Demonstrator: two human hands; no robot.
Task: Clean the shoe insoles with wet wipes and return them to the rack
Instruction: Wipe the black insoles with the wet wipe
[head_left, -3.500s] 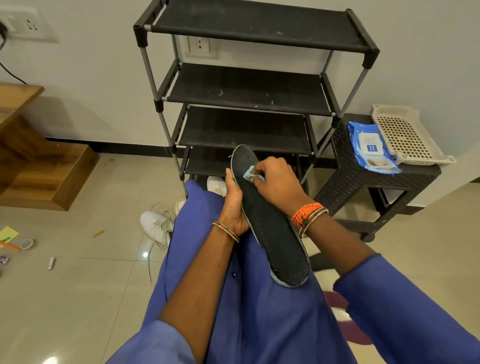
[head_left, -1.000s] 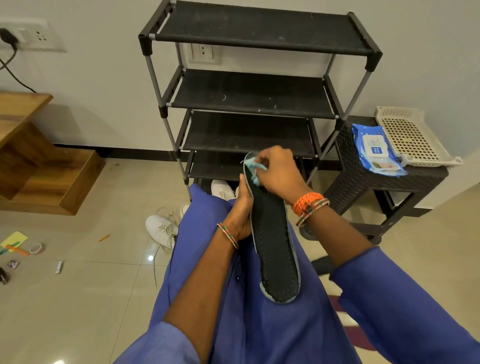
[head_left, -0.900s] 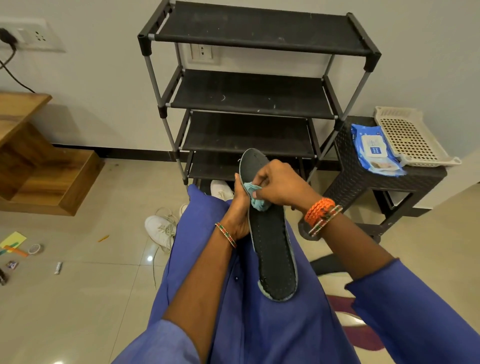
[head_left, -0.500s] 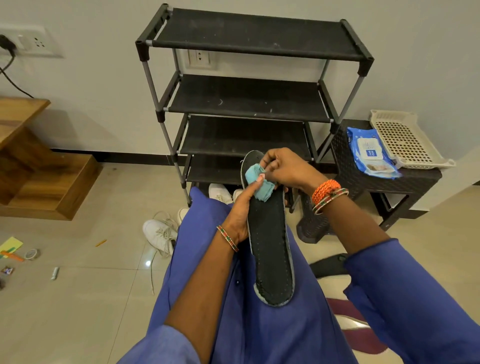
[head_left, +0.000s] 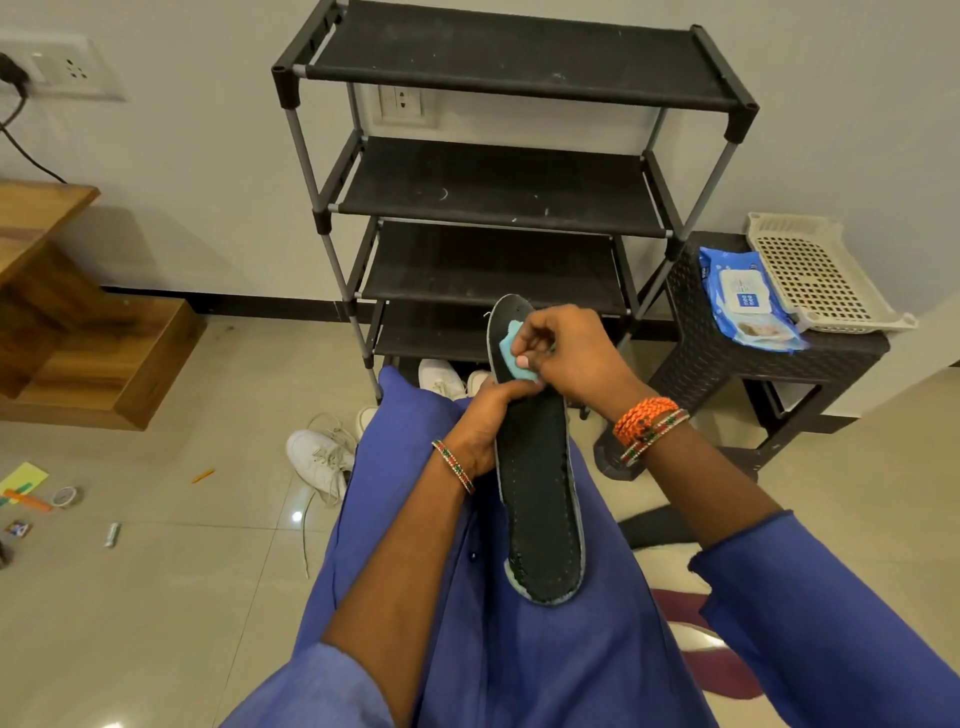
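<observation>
Head camera looked down on a seated person's lap, where a black insole (head_left: 540, 499) lay lengthwise at the centre of the frame, its heel end resting on the blue cloth over the knees. The left hand (head_left: 485, 423) gripped its left edge near the middle, fingers curled round it, while the right hand (head_left: 563, 353) pinched a small blue wipe (head_left: 514, 356) against the toe end. By my reckoning the wiping step was under way, with only the toe being worked; next the wipe would need drawing down toward the heel, then the insole carried forward to the rack (head_left: 498, 197), which stood against the wall in the upper middle with bare shelves. At the right, the pack of wipes (head_left: 745, 299) and a cream basket (head_left: 815, 270) sat on a dark stool (head_left: 727, 353). White shoes (head_left: 322, 457) lay on the floor just before the rack's foot, between the knees and the lowest shelf, and could hinder reaching it.
</observation>
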